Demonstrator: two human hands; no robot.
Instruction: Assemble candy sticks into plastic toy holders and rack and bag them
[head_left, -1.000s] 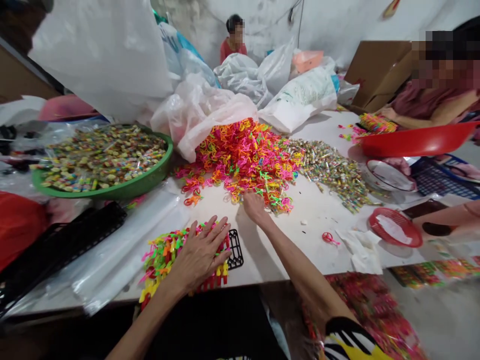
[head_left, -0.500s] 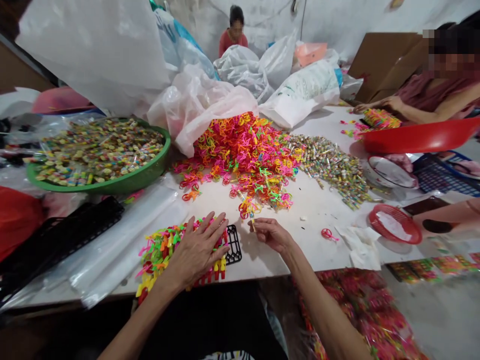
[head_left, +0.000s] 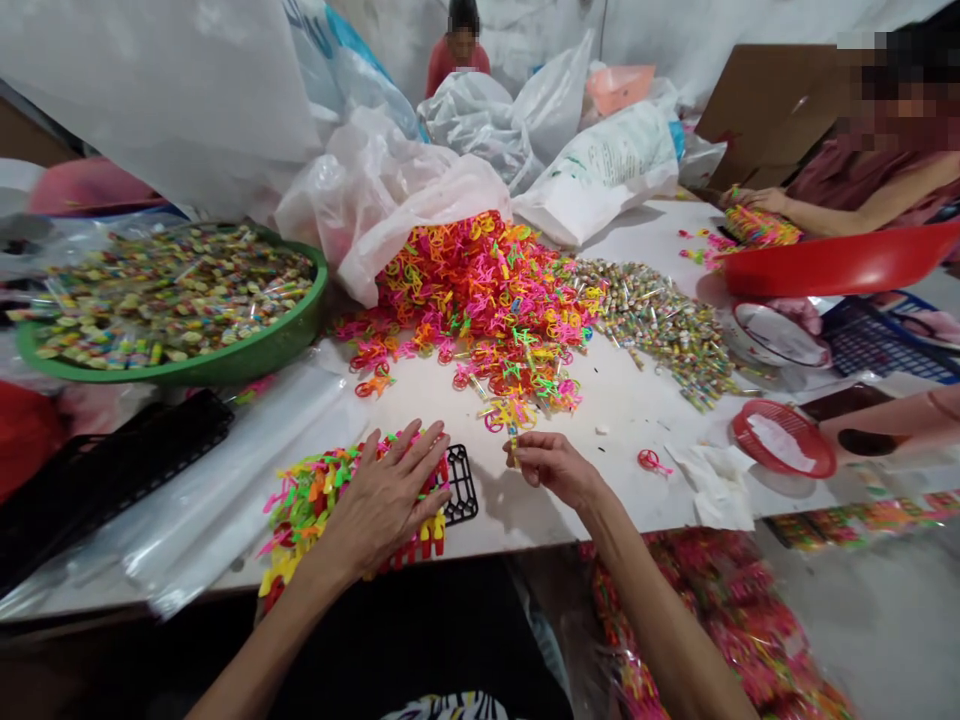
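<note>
My left hand [head_left: 382, 503] lies flat with spread fingers on a bundle of neon plastic pieces [head_left: 315, 510], which partly covers a black plastic grid rack [head_left: 460, 484]. A row of red and yellow pieces [head_left: 424, 540] shows under my palm's edge. My right hand [head_left: 553, 468] pinches a small yellow-tipped stick [head_left: 512, 450] between thumb and fingers, just below the front of a large heap of pink, orange and yellow plastic loops [head_left: 480, 300]. Loose loops trail from the heap toward both hands.
A spread of wrapped candies [head_left: 660, 330] lies right of the heap, and a green basin of candies [head_left: 172, 300] stands at left. A co-worker's hands [head_left: 754, 200] work at a red basin's far side. Plastic bags line the table's back edge.
My right hand has drawn back from the heap's front toward me and now pinches the small stick. My left hand stays on the bundle. The view has tilted slightly.
</note>
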